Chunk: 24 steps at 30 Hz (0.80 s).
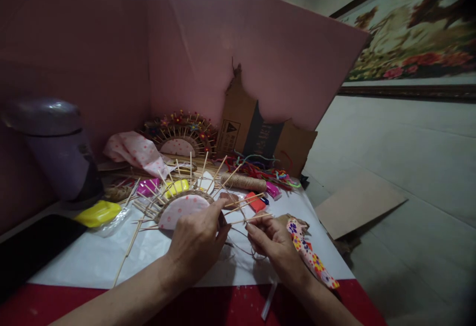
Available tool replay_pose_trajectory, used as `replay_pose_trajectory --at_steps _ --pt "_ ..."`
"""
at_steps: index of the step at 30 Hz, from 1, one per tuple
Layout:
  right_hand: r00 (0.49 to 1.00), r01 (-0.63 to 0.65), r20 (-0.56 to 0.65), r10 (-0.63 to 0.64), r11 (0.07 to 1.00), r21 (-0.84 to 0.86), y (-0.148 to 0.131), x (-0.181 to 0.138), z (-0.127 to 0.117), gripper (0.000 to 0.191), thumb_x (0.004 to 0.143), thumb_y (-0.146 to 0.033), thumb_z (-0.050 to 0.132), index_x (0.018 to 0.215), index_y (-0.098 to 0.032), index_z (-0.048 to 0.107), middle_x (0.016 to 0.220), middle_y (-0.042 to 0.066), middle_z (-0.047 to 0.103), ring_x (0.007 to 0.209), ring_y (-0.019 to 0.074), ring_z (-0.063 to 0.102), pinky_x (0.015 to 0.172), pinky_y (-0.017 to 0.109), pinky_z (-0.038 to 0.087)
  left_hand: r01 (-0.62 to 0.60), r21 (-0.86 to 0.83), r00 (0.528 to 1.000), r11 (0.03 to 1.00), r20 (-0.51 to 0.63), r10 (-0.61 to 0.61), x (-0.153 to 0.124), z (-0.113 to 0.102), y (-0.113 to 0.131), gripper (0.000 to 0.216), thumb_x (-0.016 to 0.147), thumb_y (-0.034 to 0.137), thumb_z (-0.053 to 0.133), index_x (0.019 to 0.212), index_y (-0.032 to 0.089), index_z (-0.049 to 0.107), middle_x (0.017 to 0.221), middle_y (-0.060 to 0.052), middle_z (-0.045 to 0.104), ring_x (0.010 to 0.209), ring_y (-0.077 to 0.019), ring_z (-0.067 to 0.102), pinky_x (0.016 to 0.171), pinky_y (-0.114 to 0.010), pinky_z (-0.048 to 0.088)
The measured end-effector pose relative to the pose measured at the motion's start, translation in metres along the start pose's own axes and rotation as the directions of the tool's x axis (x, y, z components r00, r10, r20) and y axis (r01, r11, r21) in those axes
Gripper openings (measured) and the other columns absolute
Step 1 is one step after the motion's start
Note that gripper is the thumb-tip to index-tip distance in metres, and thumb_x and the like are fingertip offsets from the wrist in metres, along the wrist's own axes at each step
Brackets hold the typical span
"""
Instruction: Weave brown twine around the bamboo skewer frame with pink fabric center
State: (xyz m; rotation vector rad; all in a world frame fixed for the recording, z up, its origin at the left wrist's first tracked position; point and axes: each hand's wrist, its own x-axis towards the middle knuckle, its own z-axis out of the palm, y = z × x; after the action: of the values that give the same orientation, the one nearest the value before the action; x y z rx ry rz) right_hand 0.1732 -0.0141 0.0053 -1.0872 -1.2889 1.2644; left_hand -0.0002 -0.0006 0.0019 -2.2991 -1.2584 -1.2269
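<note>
A half-round craft piece (pixel 183 212), faced with pink spotted cloth and ringed by thin wooden sticks, stands upright on the white-covered table. My left hand (pixel 201 239) is closed on its right end, thumb and fingers pinching the edge. Brown twine (pixel 240 247) runs from there in a loose loop toward my right hand (pixel 269 237). The fingers of my right hand are pinched on the twine beside the tip of a stick (pixel 253 218) that sticks out to the right. Exactly how the twine lies at the fingertips is too small to make out.
A twine roll (pixel 243 183), torn cardboard (pixel 256 133), colourful pipe cleaners (pixel 256 167) and a finished-looking half-round piece (pixel 178 145) stand behind. A purple bottle (pixel 59 152), dark flat object (pixel 37 246) and yellow packet (pixel 98 213) are left; flowered fabric (pixel 310 254) lies right.
</note>
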Motion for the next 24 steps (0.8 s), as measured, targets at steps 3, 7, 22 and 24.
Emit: replay_pose_trajectory --at_steps 3,7,22,24 --pt "0.999 0.005 0.043 -0.005 1.0 -0.008 0.0012 0.0001 -0.0008 0.027 0.074 -0.04 0.061 0.077 -0.016 0.049 0.055 -0.004 0.049 0.044 0.0051 0.037 0.04 0.019 0.024 -0.01 0.011 1.0 1.0 -0.004 0.01 0.0001 -0.0006 0.0003 0.031 0.075 0.019 0.052 0.106 0.017 0.048 0.067 -0.001 0.065 0.054 -0.017 0.06 0.047 -0.028 0.041" --pt "0.997 0.02 0.069 -0.019 1.0 -0.016 0.0009 0.0 -0.0007 0.026 0.076 -0.04 0.059 0.078 -0.017 0.048 0.055 -0.004 0.053 0.04 0.0042 0.034 0.038 0.019 0.023 -0.031 0.003 1.0 0.999 -0.002 0.031 0.0009 -0.002 0.0007 0.032 0.076 0.019 0.054 0.107 0.016 0.05 0.07 -0.003 0.066 0.057 -0.0175 0.06 0.049 -0.028 0.042" --pt "0.996 0.085 0.038 -0.085 0.996 0.002 0.0033 0.0002 -0.0005 0.022 0.079 -0.036 0.057 0.088 -0.017 0.049 0.045 -0.01 0.037 0.038 0.0033 0.031 0.037 0.017 0.021 -0.08 -0.018 0.997 0.997 -0.024 0.08 0.0026 -0.0024 0.0004 0.031 0.078 0.018 0.054 0.108 0.013 0.052 0.08 -0.007 0.07 0.061 -0.0166 0.063 0.054 -0.028 0.045" --pt "0.994 0.099 0.043 -0.1 0.995 0.027 0.0027 0.0003 0.0013 0.021 0.079 -0.035 0.057 0.088 -0.017 0.049 0.044 -0.012 0.033 0.036 0.0025 0.027 0.036 0.016 0.018 -0.089 -0.012 0.996 0.996 -0.029 0.089 0.0019 -0.0018 0.0005 0.032 0.078 0.018 0.054 0.11 0.013 0.052 0.08 -0.007 0.07 0.06 -0.0167 0.063 0.054 -0.028 0.045"
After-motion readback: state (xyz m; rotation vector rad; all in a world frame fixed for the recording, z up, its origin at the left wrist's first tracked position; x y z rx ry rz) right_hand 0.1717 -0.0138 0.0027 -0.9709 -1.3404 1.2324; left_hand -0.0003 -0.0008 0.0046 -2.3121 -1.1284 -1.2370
